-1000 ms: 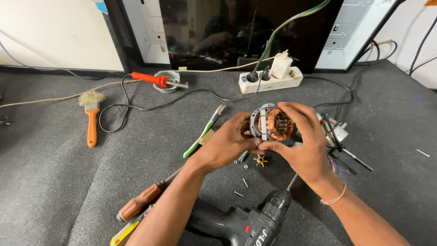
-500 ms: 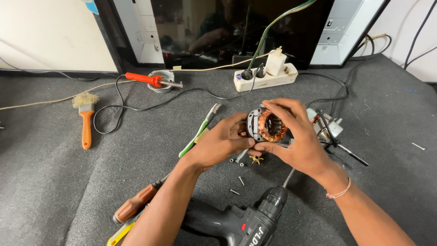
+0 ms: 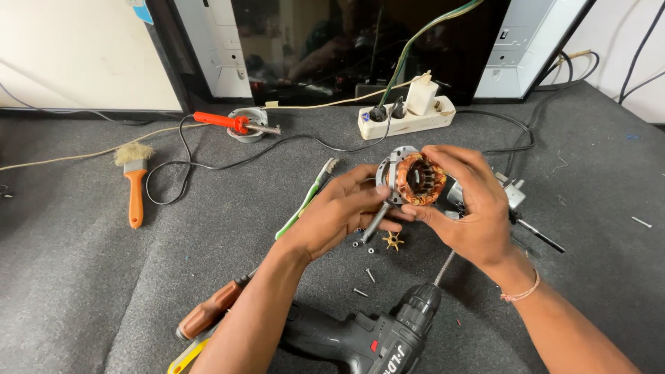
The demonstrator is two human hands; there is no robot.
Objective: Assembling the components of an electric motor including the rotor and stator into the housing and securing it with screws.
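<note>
Gripping motor stator (image 3: 415, 179) w/ both hands above mid-bench: left hand (image 3: 346, 211) closed on its steel rim, right hand (image 3: 465, 208) wrapped round far side. Likely heavy, rigid; copper windings fragile, so hold rim only. Screws (image 3: 366, 275) lie below.

Both forearms rise from the near edge and converge toward the middle. The left hand (image 3: 339, 211) lies palm-down, its fingers curled rightward in a pinch. The right hand (image 3: 471, 204) arches opposite it, fingers bent over the top and thumb tucked below (a thin band circles that wrist). The fingertips of both hands nearly meet.
</note>
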